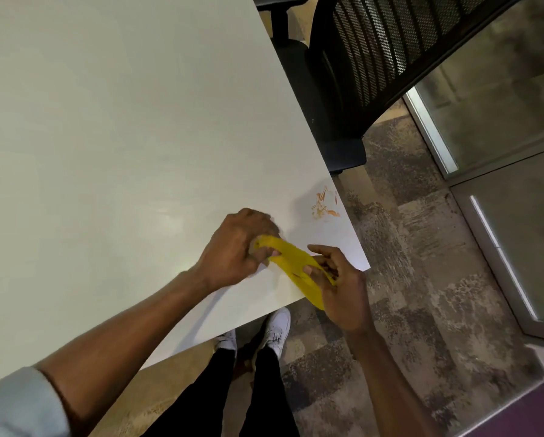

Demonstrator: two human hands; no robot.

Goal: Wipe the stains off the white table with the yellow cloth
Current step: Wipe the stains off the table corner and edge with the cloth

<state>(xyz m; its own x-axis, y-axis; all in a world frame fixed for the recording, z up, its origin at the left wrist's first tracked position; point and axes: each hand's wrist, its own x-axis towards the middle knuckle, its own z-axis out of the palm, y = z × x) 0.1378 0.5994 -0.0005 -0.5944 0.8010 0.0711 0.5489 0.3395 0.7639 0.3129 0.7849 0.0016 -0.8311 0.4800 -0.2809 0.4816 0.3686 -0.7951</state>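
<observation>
The yellow cloth [291,261] is stretched between both hands over the near right corner of the white table [122,137]. My left hand [236,247] grips its upper left end with curled fingers. My right hand [340,285] pinches the lower right end at the table's edge. An orange smeared stain [324,205] lies on the table close to the right edge, a little beyond and to the right of my hands.
A black mesh office chair [374,58] stands at the table's right side. Patterned carpet [422,263] and a glass partition [500,121] lie to the right. My legs and white shoes [277,329] show below the table's near edge.
</observation>
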